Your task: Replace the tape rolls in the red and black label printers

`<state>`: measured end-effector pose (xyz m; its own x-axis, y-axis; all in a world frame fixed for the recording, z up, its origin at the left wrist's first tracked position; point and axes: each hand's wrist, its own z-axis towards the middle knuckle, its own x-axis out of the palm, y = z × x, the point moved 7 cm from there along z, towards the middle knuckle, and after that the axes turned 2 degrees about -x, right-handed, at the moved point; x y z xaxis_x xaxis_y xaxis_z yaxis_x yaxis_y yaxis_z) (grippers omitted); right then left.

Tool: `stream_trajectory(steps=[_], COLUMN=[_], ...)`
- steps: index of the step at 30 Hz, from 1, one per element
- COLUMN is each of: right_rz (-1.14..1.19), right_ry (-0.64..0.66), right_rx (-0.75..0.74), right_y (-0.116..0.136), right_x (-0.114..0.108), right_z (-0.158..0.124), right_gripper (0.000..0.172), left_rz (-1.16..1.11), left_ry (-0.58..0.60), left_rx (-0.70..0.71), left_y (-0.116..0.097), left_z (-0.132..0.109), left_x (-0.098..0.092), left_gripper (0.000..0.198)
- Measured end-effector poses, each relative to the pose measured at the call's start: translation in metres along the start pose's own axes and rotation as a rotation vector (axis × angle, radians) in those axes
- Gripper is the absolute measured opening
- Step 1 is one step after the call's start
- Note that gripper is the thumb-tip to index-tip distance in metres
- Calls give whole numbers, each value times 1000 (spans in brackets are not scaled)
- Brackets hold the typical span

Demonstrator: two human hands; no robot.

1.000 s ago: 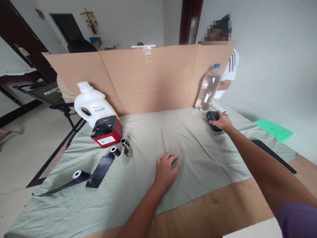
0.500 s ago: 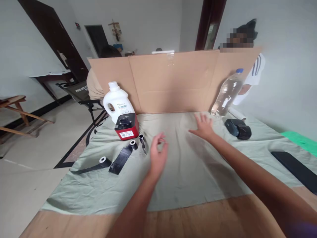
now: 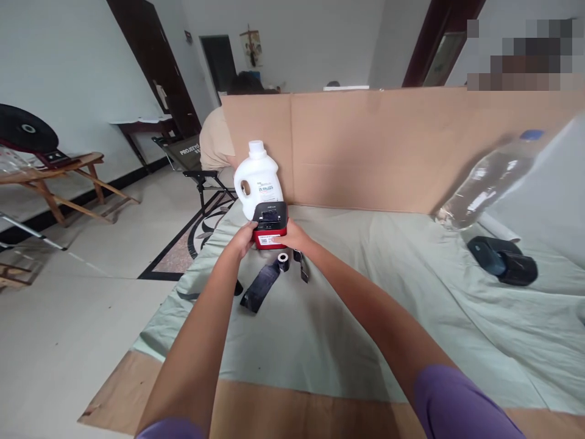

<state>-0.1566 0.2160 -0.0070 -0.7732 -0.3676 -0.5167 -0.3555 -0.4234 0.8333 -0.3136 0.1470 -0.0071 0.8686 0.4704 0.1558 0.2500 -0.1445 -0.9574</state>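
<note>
A small red and black label printer (image 3: 270, 224) stands on the pale green cloth (image 3: 411, 292), just in front of a white plastic jug (image 3: 258, 178). My left hand (image 3: 244, 236) grips the printer's left side and my right hand (image 3: 292, 236) grips its right side. Just below the printer lie black ribbon rolls (image 3: 283, 262) with a loose black strip (image 3: 259, 288) and a second short black piece (image 3: 303, 267). Part of another roll is hidden behind my left forearm.
A cardboard screen (image 3: 388, 146) stands along the table's far edge. At the right are a clear water bottle (image 3: 489, 183) and a black device (image 3: 503, 261). A person sits behind the screen, near a folding chair (image 3: 192, 161). A wooden bench (image 3: 59, 177) stands at the left.
My view has swung left. Both hands moved from the middle of the cloth to the printer and closed on its sides; the right hand had earlier let go of the black device.
</note>
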Motion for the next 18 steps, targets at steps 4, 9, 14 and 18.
stream_trajectory(steps=[4, 9, 14, 18], right_rz=[-8, 29, 83, -62], right_ry=[-14, -47, -196, -504], right_rx=[-54, -242, -449, -484], right_y=[-2, 26, 74, 78], right_x=[0, -11, -60, -128], right_z=[-7, -22, -52, -119], right_gripper=[76, 67, 80, 89], left_rz=[53, 256, 386, 282], left_ry=[-13, -16, 78, 244], left_rx=[-3, 239, 577, 715], left_y=[7, -29, -83, -70], left_z=[0, -28, -88, -139], left_x=[-2, -10, 21, 82], left_gripper=[36, 55, 67, 73])
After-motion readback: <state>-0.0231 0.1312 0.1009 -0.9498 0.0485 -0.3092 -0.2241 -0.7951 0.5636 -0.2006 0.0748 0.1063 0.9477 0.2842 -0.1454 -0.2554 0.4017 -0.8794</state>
